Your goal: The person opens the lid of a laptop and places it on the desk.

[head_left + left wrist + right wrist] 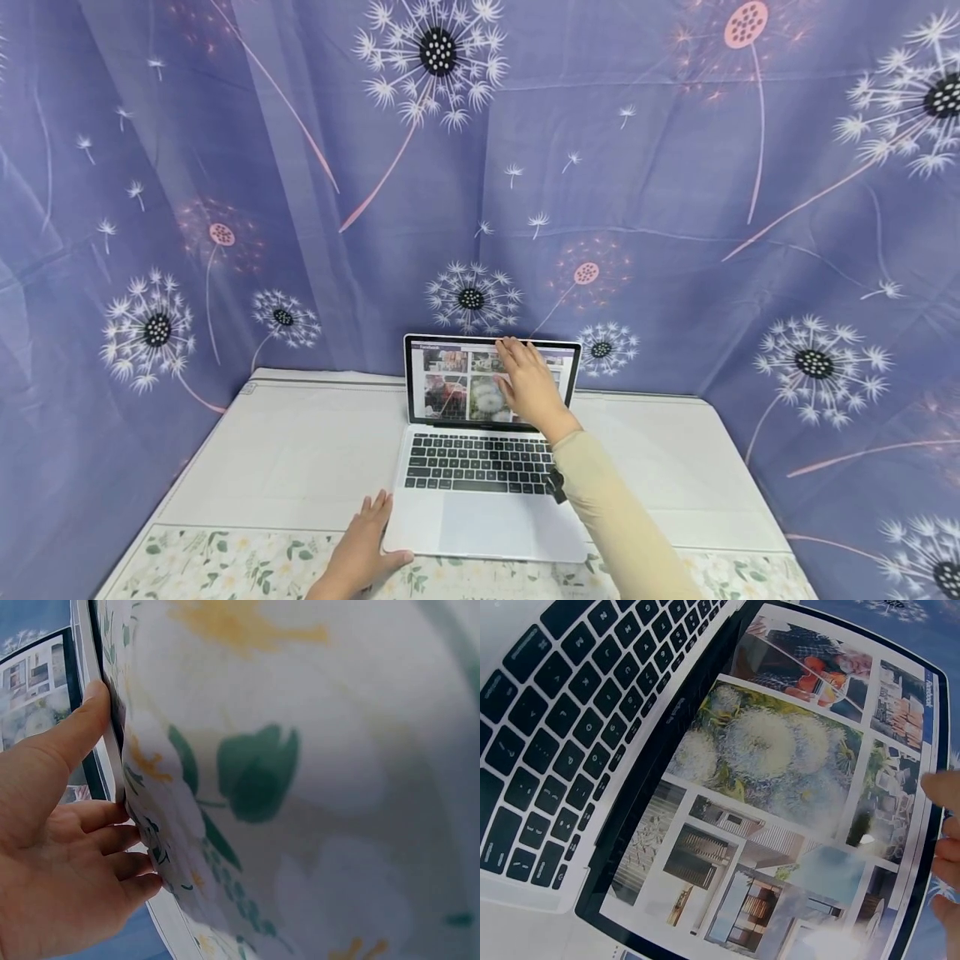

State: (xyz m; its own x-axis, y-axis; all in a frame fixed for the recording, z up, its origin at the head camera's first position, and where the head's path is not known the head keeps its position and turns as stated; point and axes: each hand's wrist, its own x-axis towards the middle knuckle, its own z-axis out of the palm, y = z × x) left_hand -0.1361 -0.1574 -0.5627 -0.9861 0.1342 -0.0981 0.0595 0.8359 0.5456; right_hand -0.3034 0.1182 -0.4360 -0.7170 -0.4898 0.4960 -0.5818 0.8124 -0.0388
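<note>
A silver laptop (487, 529) with a black keyboard (480, 463) stands with its lid raised. Its lit screen (446, 392) shows a page of photos, seen close up in the right wrist view. My left hand (360, 542) rests at the laptop's front left corner, thumb along the front edge and fingers by the left side. In the left wrist view that thumb (79, 731) touches the laptop's edge. My right hand (534, 385) reaches across the keyboard, its extended fingertips at the screen's top edge. Only a few right fingertips (949, 847) show in the right wrist view.
The laptop stands on a white table (315, 450) whose front strip is covered by a floral cloth (240, 562). Behind and at both sides hangs a purple curtain (600, 183) with dandelion prints. My right sleeve (618, 517) passes over the laptop's right side.
</note>
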